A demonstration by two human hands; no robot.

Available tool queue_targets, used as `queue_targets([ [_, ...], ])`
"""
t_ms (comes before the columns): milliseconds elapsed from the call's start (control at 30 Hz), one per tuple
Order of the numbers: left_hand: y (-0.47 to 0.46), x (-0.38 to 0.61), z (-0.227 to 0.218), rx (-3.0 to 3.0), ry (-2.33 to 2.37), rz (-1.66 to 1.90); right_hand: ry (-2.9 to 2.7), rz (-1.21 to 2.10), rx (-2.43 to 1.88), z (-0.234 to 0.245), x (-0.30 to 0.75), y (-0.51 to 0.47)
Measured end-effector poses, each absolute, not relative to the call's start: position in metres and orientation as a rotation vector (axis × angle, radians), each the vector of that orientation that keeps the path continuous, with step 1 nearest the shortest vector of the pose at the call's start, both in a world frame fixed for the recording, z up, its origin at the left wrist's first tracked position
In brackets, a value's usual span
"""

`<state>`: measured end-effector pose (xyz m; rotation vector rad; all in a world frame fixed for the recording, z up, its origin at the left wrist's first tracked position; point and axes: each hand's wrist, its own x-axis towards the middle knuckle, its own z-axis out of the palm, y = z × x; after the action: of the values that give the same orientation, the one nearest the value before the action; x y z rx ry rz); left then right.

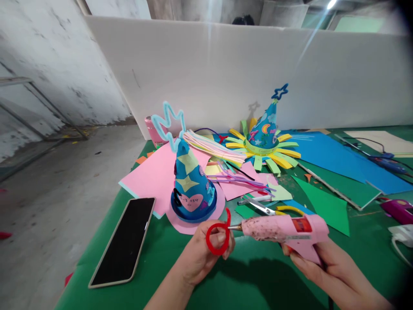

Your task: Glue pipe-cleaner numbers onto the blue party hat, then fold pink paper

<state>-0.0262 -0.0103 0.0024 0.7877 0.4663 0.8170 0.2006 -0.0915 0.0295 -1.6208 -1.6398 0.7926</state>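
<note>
Two hands work low over the green counter (pixel 155 275): left hand (pixel 201 254) pinches a fuzzy red pipe-cleaner loop (pixel 218 237), right hand (pixel 322 262) grips a speckled pink glue gun (pixel 284 230), nozzle touching the loop, near a blue paper cone hat (pixel 192 189).

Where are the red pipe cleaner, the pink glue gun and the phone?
red pipe cleaner (pixel 213 247): head view, left side of its loop.
pink glue gun (pixel 277 228): head view, middle of its barrel.
phone (pixel 125 241): head view, centre of its dark screen.
</note>
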Motion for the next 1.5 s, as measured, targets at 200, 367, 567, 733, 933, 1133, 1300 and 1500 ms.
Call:
queue_targets([
  [200,-0.01,-0.027,0.0,0.802,0.465,0.815,-1.753,0.76,-1.581,0.022,0.208,-0.088],
  [367,-0.011,-0.027,0.0,0.838,0.505,0.814,-1.786,0.741,-1.582,0.014,0.212,-0.086],
  [567,-0.012,-0.027,-0.001,0.843,0.513,0.794,-1.819,0.749,-1.57,0.012,0.211,-0.086],
  [733,-0.012,-0.027,-0.002,0.821,0.517,0.792,-1.867,0.713,-1.535,0.012,0.21,-0.083],
  [933,-0.012,-0.027,-0.001,0.812,0.515,0.804,-1.809,0.731,-1.579,0.011,0.208,-0.088],
  [1133,-0.011,-0.027,-0.001,0.817,0.504,0.821,-1.743,0.761,-1.634,0.01,0.213,-0.09],
  [1300,-0.012,-0.026,-0.004,0.797,0.513,0.833,-1.675,0.75,-1.611,0.017,0.202,-0.085],
  [1500,-0.013,-0.026,-0.002,0.766,0.547,0.836,-1.546,0.761,-1.647,0.026,0.184,-0.087],
])
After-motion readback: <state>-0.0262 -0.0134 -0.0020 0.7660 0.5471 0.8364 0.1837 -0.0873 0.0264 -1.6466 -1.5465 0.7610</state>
